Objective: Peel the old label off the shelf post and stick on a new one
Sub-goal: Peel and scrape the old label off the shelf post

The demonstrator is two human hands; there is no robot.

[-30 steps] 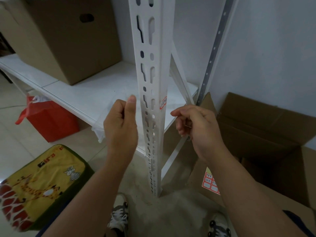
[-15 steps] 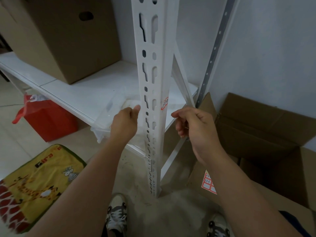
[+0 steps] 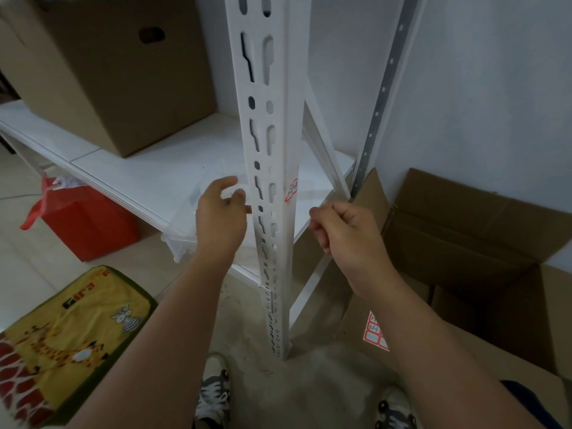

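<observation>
The white shelf post (image 3: 272, 187) stood upright between the two hands, with slots and holes along its front face. On its right face, just above the level of the hands, there was a small label (image 3: 292, 190) with a red border and some handwriting that was too small to read.

The left hand (image 3: 221, 221) was just left of the post, with the thumb and fingers loosely curled and a gap between them. It held nothing that I could see. Behind this hand a clear plastic container (image 3: 182, 236) sat at the edge of the white shelf (image 3: 148, 181), and the fingertips were at its rim; I could not tell if they touched it. The right hand (image 3: 343, 233) was just right of the post and below the label, with the fingers curled in toward the palm. Whether something small was pinched inside I could not tell.

Far above the left hand a big cardboard box (image 3: 105, 72) stood on the shelf. To the left of it, on the pale tiled floor, was a red bag (image 3: 86, 221), and below it a yellow cushion (image 3: 68, 342) with a giraffe picture. To the right of the right hand an open cardboard box (image 3: 483, 243) lay by the white wall (image 3: 495, 88), and under the right forearm a sheet of red-bordered labels (image 3: 374, 332) lay on its flap. The floor under the post was grey concrete, with two shoes at the bottom.
</observation>
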